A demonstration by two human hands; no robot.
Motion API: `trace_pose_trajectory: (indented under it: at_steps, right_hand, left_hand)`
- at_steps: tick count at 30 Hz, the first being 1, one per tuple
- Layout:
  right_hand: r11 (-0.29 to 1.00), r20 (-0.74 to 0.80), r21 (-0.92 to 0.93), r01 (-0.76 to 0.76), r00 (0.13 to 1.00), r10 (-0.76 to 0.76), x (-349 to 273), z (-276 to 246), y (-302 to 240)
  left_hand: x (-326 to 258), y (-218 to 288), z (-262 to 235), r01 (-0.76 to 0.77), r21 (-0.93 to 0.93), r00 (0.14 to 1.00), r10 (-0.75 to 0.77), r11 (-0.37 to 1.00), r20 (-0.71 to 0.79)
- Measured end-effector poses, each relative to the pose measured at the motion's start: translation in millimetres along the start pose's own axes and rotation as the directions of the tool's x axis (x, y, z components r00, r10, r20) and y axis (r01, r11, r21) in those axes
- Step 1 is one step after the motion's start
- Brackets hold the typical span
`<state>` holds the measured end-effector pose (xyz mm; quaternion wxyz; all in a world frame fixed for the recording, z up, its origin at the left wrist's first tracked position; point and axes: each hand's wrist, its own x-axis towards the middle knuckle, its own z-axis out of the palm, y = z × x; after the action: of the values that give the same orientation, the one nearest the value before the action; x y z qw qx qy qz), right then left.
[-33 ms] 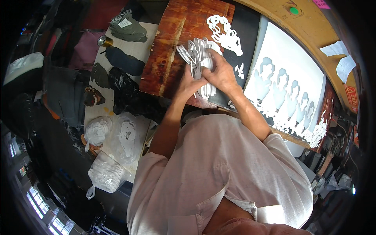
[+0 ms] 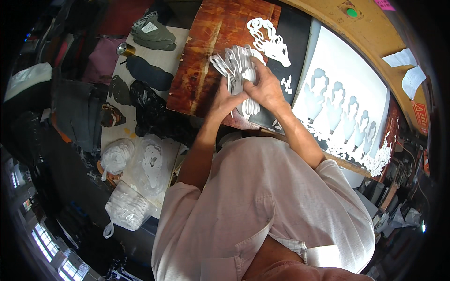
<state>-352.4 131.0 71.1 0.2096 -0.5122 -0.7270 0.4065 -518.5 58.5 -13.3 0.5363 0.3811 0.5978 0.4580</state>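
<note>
Both my hands grip a thick bundle of white cut-out pieces [image 2: 238,61] with thin looped outlines, raised over the edge of the reddish-brown board [image 2: 201,61]. My left hand [image 2: 226,99] holds the bundle low on its near left side, thumb pointing inward. Wrapped round its right side is my right hand [image 2: 265,86], the thumb pressed across the layers. The pieces fan apart at the top and lie stacked closely below. Fingers behind the bundle are hidden. Just beyond my right hand, more white looped cut-outs [image 2: 276,49] lie on the boards.
A white sheet [image 2: 347,61] with several shaped holes lies to the right, white scraps [image 2: 382,159] at its near end. On the left side table are dark green pieces [image 2: 154,35], a gold can [image 2: 125,49], a black plastic bag [image 2: 150,107] and clear bags of white pieces [image 2: 126,206].
The bundle's top ends have shifted very slightly in my hands. Both hands keep their hold, and nothing else has visibly moved.
</note>
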Motion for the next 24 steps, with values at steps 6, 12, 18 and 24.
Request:
trace_pose_trajectory:
  at_steps: [6,12,18,24]
  right_hand:
    - [0.999,-0.022,0.032,0.010,1.000,-0.009,1,5,8]
    - [0.985,-0.063,0.163,-0.050,0.996,0.061,6,6,21]
    - [0.931,-0.140,0.352,-0.097,0.978,0.155,-25,-55,24]
    - [0.890,-0.228,0.442,-0.116,0.945,0.236,-94,-139,20]
  left_hand:
    - [-11,-3,-10,-0.065,-0.270,0.996,0.046,0.961,-0.079]
    - [-13,10,-17,-0.093,-0.426,0.974,-0.007,0.900,-0.227]
    - [0,52,-27,-0.123,-0.476,0.990,0.074,0.871,-0.120]
    - [61,110,13,-0.135,-0.208,0.987,0.113,0.969,-0.113]
